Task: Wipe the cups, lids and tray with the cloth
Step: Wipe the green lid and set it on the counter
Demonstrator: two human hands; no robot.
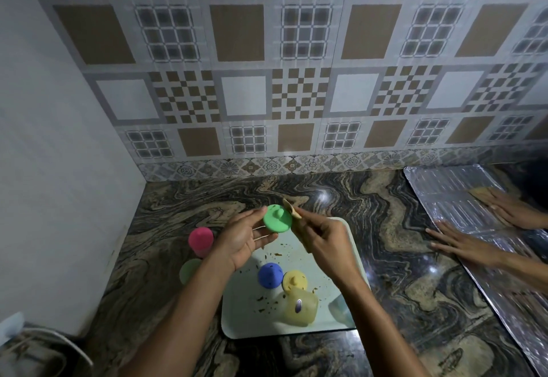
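Head: left hand [240,237] holds green lid [277,222], right hand [323,243] pinches cloth [292,213]; tray [246,314] holds crumbs [260,299].

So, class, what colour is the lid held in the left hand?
Green: the lid, held by the left hand, shows best in the head view.

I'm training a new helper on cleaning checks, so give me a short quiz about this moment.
1. Which lid does the left hand hold? A) blue B) green C) yellow
2. True or false: the pink cup stands on the tray.
3. Fill in: the right hand pinches the ____.
Key: 1 B, the green lid. 2 False, it stands on the counter, left of the tray. 3 The cloth.
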